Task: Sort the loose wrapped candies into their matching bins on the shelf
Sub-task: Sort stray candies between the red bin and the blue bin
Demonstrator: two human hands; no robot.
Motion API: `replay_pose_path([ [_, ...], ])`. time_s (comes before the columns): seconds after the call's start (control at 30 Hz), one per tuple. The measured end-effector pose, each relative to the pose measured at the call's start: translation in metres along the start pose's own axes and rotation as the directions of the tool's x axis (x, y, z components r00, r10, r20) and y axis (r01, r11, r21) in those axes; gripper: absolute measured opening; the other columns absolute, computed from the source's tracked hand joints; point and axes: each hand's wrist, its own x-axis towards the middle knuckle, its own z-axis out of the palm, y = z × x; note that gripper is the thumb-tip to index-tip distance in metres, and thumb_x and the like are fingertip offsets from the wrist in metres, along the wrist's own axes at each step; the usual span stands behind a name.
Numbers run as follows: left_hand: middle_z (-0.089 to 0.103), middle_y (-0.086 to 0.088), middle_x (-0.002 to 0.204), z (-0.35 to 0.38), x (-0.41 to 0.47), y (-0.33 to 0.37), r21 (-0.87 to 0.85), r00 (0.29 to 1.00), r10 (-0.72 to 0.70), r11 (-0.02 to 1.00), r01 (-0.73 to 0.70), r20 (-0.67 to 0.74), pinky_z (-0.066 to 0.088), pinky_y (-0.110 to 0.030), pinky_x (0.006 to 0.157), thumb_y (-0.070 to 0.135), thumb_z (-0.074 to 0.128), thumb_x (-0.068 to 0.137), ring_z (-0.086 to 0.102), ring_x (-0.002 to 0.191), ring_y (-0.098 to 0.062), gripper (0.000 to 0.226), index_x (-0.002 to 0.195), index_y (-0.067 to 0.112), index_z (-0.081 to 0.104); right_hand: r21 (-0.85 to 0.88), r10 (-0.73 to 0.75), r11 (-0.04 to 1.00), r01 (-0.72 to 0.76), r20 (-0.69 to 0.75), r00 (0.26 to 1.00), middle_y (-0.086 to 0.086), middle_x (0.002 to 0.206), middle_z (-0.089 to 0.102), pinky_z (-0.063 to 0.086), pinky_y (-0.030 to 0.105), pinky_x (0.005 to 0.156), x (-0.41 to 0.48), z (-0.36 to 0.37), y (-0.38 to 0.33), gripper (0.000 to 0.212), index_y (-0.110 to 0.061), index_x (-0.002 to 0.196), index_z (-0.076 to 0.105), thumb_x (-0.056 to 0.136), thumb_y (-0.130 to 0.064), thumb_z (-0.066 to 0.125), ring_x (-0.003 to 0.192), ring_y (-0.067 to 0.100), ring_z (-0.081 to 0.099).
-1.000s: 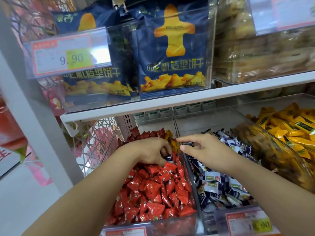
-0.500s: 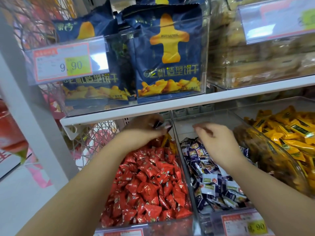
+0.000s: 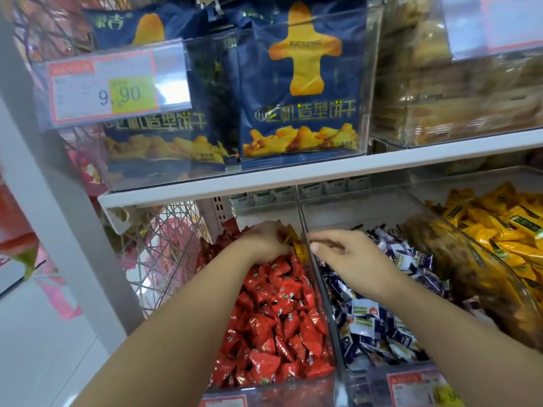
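Yellow candy (image 3: pixel 295 242), long axis seemingly running back-left to front-right, pinched by left hand (image 3: pixel 264 242); right hand (image 3: pixel 349 257) relaxed.

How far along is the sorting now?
Mostly done: the red bin holds nearly all red candies, the blue bin holds blue candies. In hand: the left hand seems to grip stray yellow candies at the red bin's back; the right hand hovers open beside it. Left: move them to the yellow bin.

Bright, even light; glare on the price tag (image 3: pixel 117 86) sleeve; soft blur, edges bowed by wide-angle lens.
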Motion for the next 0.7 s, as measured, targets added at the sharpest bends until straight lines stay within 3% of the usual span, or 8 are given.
replay_pose_path([
  [0.07,0.057,-0.002,0.129,0.002,0.003,0.0,0.019,1.0,0.008,1.0,-0.009,0.014,0.043,-0.024,0.089,0.03,0.066,0.086,0.055,0.112,-0.02,0.047,0.13,0.021,0.052,0.014,-0.001,1.0,0.001,-0.011,1.0,-0.007,0.127,0.059,0.034,0.003,0.081,0.003,0.002,0.001,0.031,-0.022,0.126,0.059,0.096,-0.025,0.052,0.109,0.002,0.052],
  [0.2,0.052,0.0,0.132,0.0,0.003,0.003,0.035,0.995,0.052,0.998,-0.055,0.082,0.039,-0.022,0.088,0.03,0.068,0.085,0.051,0.116,-0.018,0.057,0.137,0.021,0.044,0.011,0.005,1.0,-0.005,-0.002,1.0,-0.01,0.124,0.059,0.036,0.017,0.091,0.004,0.001,0.002,0.03,-0.025,0.124,0.06,0.095,-0.027,0.052,0.112,0.005,0.054],
  [0.33,0.053,0.002,0.127,0.0,0.003,0.001,0.054,0.991,0.079,0.995,-0.085,0.112,0.035,-0.021,0.082,0.032,0.068,0.085,0.048,0.103,-0.013,0.043,0.126,0.026,0.055,0.001,0.002,1.0,-0.002,-0.003,1.0,-0.013,0.115,0.059,0.037,0.018,0.092,0.005,0.001,0.002,0.03,-0.024,0.125,0.06,0.095,-0.026,0.053,0.108,0.003,0.054],
  [0.53,0.052,-0.005,0.131,0.005,0.003,0.009,0.124,0.994,0.06,0.99,-0.072,0.091,0.036,-0.022,0.081,0.029,0.065,0.087,0.051,0.115,-0.022,0.047,0.131,0.019,0.053,-0.009,-0.002,1.0,0.002,0.006,1.0,-0.015,0.117,0.058,0.035,0.017,0.094,0.002,0.001,0.001,0.033,-0.025,0.128,0.057,0.095,-0.028,0.053,0.11,-0.001,0.051],
  [0.7,0.056,0.001,0.11,0.005,0.0,0.004,0.067,0.995,0.095,0.993,-0.097,0.042,0.038,-0.022,0.069,0.026,0.067,0.084,0.051,0.093,-0.015,0.036,0.118,0.02,0.058,-0.022,-0.008,1.0,0.008,0.026,1.0,-0.014,0.121,0.059,0.038,0.019,0.097,0.001,0.0,0.001,0.033,-0.027,0.128,0.057,0.095,-0.028,0.053,0.111,-0.001,0.053],
])
